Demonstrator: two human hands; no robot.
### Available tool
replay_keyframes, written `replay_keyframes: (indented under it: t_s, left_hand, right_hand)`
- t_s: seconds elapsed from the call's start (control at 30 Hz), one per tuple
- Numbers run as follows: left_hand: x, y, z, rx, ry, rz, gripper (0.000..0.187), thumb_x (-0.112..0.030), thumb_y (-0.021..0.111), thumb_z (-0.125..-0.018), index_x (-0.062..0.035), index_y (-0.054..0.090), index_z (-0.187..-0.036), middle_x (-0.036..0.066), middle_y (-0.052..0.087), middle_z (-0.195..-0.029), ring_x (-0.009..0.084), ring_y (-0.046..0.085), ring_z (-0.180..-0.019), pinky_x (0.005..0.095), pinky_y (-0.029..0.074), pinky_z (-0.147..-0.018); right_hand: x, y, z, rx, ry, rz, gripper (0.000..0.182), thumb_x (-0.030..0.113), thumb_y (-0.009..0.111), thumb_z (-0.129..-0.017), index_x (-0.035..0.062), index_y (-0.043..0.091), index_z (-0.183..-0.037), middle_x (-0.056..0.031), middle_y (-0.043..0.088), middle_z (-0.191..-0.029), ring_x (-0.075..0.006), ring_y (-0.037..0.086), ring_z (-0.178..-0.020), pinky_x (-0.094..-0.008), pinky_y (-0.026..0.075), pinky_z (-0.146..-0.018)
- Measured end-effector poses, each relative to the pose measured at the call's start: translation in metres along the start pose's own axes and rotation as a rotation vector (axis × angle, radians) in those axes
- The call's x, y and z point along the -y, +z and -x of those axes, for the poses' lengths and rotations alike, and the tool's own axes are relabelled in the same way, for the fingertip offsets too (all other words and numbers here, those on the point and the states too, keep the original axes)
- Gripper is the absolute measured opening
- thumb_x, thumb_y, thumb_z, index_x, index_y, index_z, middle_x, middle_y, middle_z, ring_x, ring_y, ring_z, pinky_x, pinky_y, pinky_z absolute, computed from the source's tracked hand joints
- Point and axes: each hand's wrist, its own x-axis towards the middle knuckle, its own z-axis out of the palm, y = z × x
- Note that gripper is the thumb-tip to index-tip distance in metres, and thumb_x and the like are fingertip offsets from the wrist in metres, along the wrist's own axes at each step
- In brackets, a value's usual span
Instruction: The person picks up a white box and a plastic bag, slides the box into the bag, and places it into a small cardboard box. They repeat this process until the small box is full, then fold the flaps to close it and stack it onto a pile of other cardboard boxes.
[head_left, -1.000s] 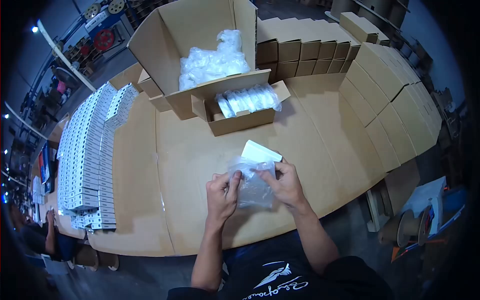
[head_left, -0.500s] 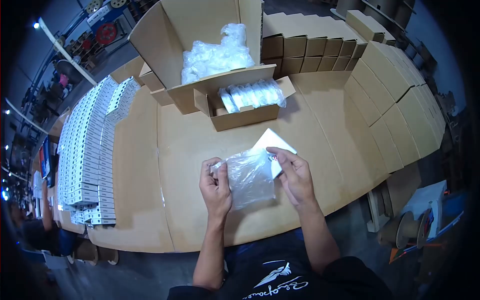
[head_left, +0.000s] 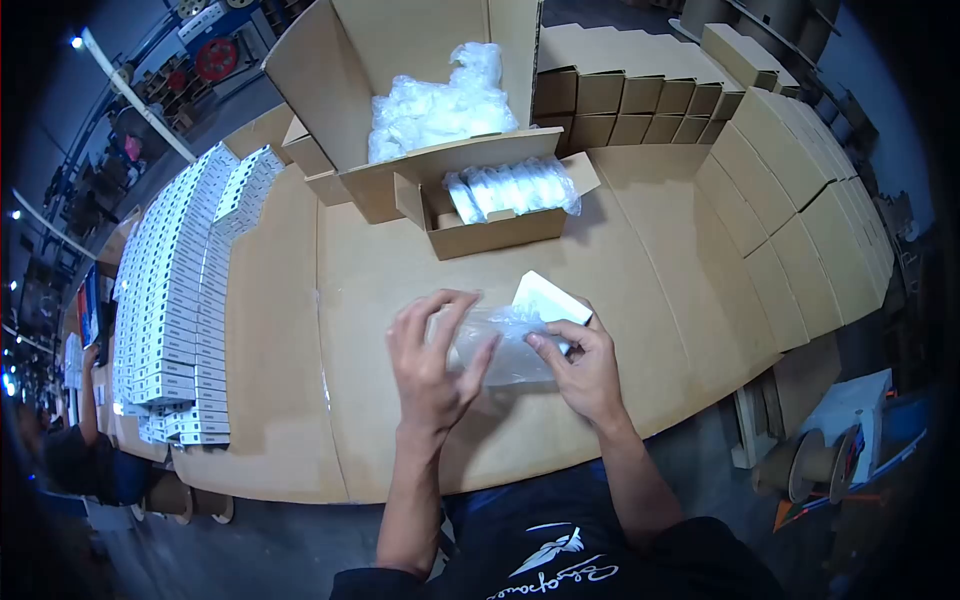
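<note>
A clear plastic bag (head_left: 512, 360) hangs between my two hands above the cardboard-covered table. My right hand (head_left: 583, 362) pinches the bag's edge and also holds a flat white box (head_left: 546, 299), partly hidden behind the fingers and the plastic. On the bag's other side, my left hand (head_left: 435, 358) has its fingers spread, with the plastic behind and beside them. Beyond the hands stands a small open carton (head_left: 495, 238) holding a row of bubble-wrapped packs (head_left: 512, 190).
Behind the small carton, a large open box (head_left: 420, 25) contains bubble-wrapped items (head_left: 440, 108). Stacked white boxes (head_left: 180, 300) line the left side. Brown cartons (head_left: 790, 210) are piled at the right and back right. A person (head_left: 95, 440) is at the far left.
My left hand has let go of the bag's edge and opened its fingers. The bag now looks lower and more folded, and the white box has shifted slightly toward me.
</note>
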Motion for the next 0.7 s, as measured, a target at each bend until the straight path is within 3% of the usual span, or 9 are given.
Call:
replay_keyframes:
  t_s: [0.07,0.17,0.37,0.53,0.63,0.7]
  left_hand:
    - [-0.002,0.009,0.0,0.036,0.063,-0.017,0.031,-0.008,0.084,-0.077,-0.0096,0.069,-0.104,0.006,0.068,-0.112,0.0257,0.063,-0.105,0.0411,0.044,-0.091]
    - [-0.007,0.017,0.0,0.035,0.07,0.044,0.03,-0.004,0.086,-0.073,-0.0097,0.066,-0.095,0.003,0.068,-0.107,0.0237,0.063,-0.101,0.0391,0.044,-0.087]
    - [-0.006,0.021,0.007,0.08,0.041,0.109,0.027,-0.001,0.085,-0.075,-0.0064,0.064,-0.09,0.006,0.068,-0.094,0.0249,0.065,-0.088,0.0366,0.047,-0.079]
    - [-0.002,0.017,0.005,0.234,-0.023,0.296,0.017,-0.006,0.075,-0.092,-0.0011,0.058,-0.093,0.013,0.065,-0.078,0.0293,0.065,-0.074,0.042,0.049,-0.068]
    - [-0.003,0.003,-0.003,0.45,-0.312,0.346,0.017,-0.009,0.066,-0.099,0.0001,0.052,-0.095,0.015,0.06,-0.068,0.0323,0.061,-0.063,0.0415,0.048,-0.061]
    - [0.002,0.004,-0.004,0.371,-0.304,0.356,0.018,-0.008,0.064,-0.101,-0.0011,0.048,-0.096,0.015,0.057,-0.063,0.0252,0.058,-0.053,0.0361,0.044,-0.054]
  right_hand:
    - [0.007,0.001,0.001,-0.013,-0.009,0.053,0.02,0.011,0.084,-0.085,-0.004,0.077,-0.096,-0.0168,0.065,-0.128,-0.0251,0.069,-0.101,-0.0342,0.056,-0.081]
    - [0.009,0.001,0.001,0.005,-0.074,0.097,0.016,0.006,0.081,-0.088,-0.0048,0.077,-0.1,-0.0117,0.062,-0.126,-0.0113,0.063,-0.082,-0.0249,0.049,-0.061]
    - [0.011,-0.001,0.005,-0.016,-0.064,0.174,0.016,0.007,0.082,-0.087,-0.0023,0.078,-0.1,-0.0129,0.066,-0.124,-0.0124,0.065,-0.082,-0.0263,0.05,-0.062]
    - [0.017,-0.01,0.005,0.118,-0.176,0.213,0.015,0.008,0.081,-0.086,-0.0029,0.077,-0.095,-0.0176,0.066,-0.123,-0.0264,0.068,-0.098,-0.0354,0.054,-0.081]
    - [0.017,-0.023,0.003,0.249,-0.167,0.201,0.015,0.01,0.078,-0.088,-0.0028,0.077,-0.096,-0.0198,0.065,-0.124,-0.0331,0.068,-0.107,-0.0395,0.053,-0.093]
    - [0.019,-0.032,0.002,0.324,-0.131,0.216,0.015,0.011,0.077,-0.09,-0.0025,0.077,-0.097,-0.0207,0.064,-0.125,-0.0352,0.067,-0.11,-0.0406,0.052,-0.097]
